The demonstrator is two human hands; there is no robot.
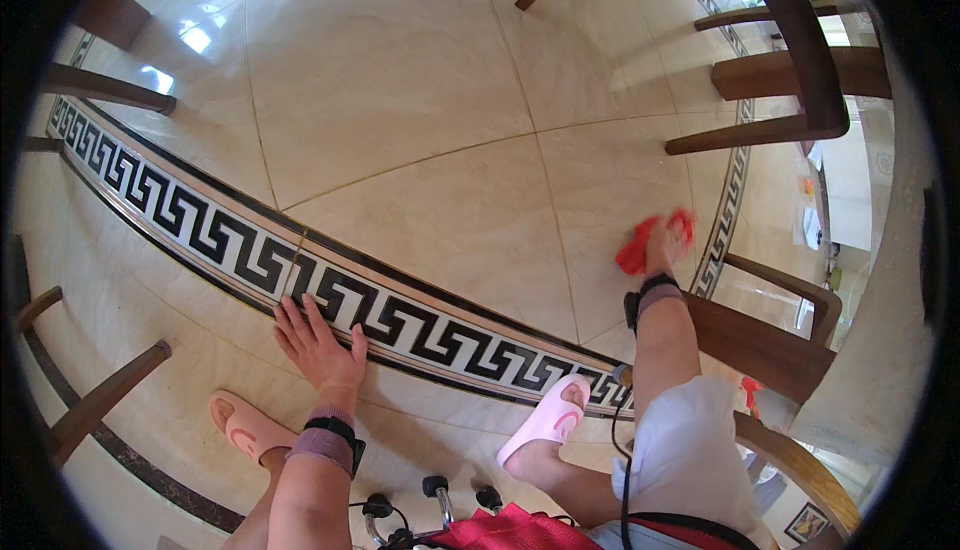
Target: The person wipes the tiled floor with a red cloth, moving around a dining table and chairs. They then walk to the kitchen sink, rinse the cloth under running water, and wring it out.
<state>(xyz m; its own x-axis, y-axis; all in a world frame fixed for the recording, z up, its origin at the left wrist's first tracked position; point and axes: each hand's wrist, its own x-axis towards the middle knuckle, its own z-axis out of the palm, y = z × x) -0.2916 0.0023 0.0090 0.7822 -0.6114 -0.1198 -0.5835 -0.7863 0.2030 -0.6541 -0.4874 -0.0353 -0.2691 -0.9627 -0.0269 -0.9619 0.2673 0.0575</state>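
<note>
My left hand [321, 347] is spread above or on the tiled floor at the near edge of the black-and-white Greek key border [405, 321], and it holds nothing. At the right, my right hand [667, 244] is blurred and has a red cloth [639, 247] bunched under and around its fingers, against the beige floor tiles [397, 100]. Both wrists wear a dark strap with a small device. Below the border are my feet in pink slides; one slide [251, 426] is near my left hand, the other slide [546, 419] touches or overlaps the border.
Dark wooden furniture legs stand at the upper left [112, 89], lower left [112, 400] and upper right [817, 62]. A wooden piece [757, 340] lies close beside my right forearm. A black cable [625, 475] hangs near my right knee. Small black-tipped metal legs [442, 501] show at the bottom.
</note>
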